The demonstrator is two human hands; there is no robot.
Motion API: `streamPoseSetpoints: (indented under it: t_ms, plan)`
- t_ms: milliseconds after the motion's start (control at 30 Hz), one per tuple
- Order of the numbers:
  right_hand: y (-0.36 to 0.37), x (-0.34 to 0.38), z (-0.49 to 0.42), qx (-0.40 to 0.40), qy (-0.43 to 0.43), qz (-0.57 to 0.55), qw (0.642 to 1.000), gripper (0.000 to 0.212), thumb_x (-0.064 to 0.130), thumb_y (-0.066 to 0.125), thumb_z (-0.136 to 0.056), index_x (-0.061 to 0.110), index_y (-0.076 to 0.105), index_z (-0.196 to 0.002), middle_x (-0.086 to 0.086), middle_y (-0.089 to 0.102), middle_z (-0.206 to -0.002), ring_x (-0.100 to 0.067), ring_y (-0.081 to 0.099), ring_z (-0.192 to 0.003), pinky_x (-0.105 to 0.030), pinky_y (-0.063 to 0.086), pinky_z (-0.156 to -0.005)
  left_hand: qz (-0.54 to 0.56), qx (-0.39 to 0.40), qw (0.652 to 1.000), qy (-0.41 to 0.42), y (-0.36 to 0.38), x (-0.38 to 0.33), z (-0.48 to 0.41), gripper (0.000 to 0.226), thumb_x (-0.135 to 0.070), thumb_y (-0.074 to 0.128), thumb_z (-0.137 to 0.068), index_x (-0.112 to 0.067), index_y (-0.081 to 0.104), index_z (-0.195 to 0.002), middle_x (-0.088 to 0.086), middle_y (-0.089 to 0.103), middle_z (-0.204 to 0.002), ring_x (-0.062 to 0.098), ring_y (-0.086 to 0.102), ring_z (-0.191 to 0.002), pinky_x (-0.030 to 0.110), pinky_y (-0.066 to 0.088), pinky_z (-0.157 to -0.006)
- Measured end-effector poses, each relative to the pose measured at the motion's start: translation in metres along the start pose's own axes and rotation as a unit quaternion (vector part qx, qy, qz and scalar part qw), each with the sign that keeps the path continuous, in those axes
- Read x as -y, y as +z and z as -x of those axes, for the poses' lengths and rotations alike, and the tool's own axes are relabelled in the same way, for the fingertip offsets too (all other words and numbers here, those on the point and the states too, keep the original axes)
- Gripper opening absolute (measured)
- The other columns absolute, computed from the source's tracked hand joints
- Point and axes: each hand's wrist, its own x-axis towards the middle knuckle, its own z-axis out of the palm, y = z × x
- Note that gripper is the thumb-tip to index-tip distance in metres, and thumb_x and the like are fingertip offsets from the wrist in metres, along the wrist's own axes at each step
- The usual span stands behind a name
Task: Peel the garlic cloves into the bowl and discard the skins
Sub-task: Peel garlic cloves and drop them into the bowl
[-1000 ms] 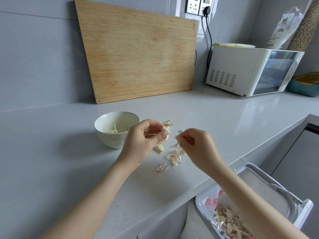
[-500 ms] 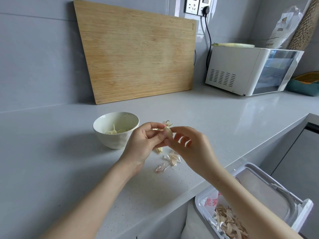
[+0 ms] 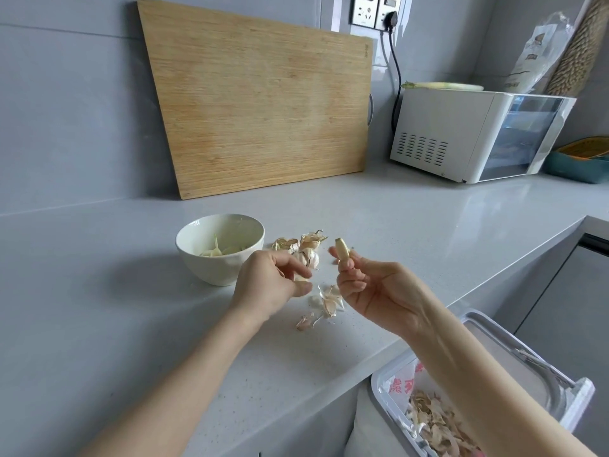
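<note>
My right hand [image 3: 372, 291] pinches a garlic clove [image 3: 342, 249] upright between thumb and fingertips, above the counter [image 3: 412, 219]. My left hand [image 3: 267, 285] is curled narrow and pinches a pale scrap [image 3: 301, 278], skin by the look of it. The bowl [image 3: 214, 270], with peeled cloves inside, sits at ten o'clock from the left hand. Unpeeled cloves [image 3: 304, 249] lie between the bowl and the raised clove. Loose skins [image 3: 326, 300] lie at six o'clock from them, just below my hands.

The clove is held only by its lower end, so I judge a slack pinch could let it slip onto the skins or off the counter edge. Some skin may cling to it. Dropped into the bowl like that, it would put skin among the clean cloves. The bin [image 3: 374, 389] stands below the counter at five o'clock. Skins swept carelessly toward it could miss the opening and land on the floor.

The bag [image 3: 397, 384] lining the bin carries red characters, crumpled, and I cannot read them. The cutting board [image 3: 257, 107] has a small mark [image 3: 365, 55] near its upper right corner, too fine to make out.
</note>
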Motion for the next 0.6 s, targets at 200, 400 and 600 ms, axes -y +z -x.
streamPoseSetpoints:
  t_ms: [200,400,600]
  plan:
    - [-0.006,0.0,-0.002,0.026,0.045,-0.094,0.994,0.059,-0.02,0.078,-0.046,-0.01,0.057,-0.101,-0.011,0.054,-0.062,-0.015,0.049,-0.043,-0.022,0.043,-0.036,0.134,0.033,0.99,0.024,0.002,-0.014,0.004,0.006,-0.023,0.068,-0.082,-0.027,0.071,-0.086,-0.002,0.063,-0.074,0.004,0.052,-0.062,0.011,0.041,-0.055]
    - [0.003,-0.006,-0.005,-0.05,0.044,0.033,0.997,0.022,0.006,0.058,-0.079,-0.005,0.058,-0.098,-0.006,0.055,-0.058,-0.008,0.048,-0.042,-0.016,0.04,-0.037,0.128,0.028,0.99,0.052,0.002,-0.016,0.004,0.004,-0.019,0.069,-0.081,-0.021,0.072,-0.084,0.001,0.071,-0.082,0.004,0.057,-0.067,0.016,0.044,-0.063]
    - [0.003,-0.002,-0.018,-0.21,-0.145,0.572,0.779,0.025,0.025,0.054,-0.094,0.008,0.067,-0.081,-0.005,0.065,-0.065,-0.013,0.049,-0.048,-0.021,0.04,-0.047,-0.046,-0.122,0.988,0.082,-0.037,-0.035,-0.01,0.006,-0.02,0.07,-0.081,-0.021,0.071,-0.075,-0.007,0.069,-0.074,0.007,0.061,-0.071,0.017,0.043,-0.065]
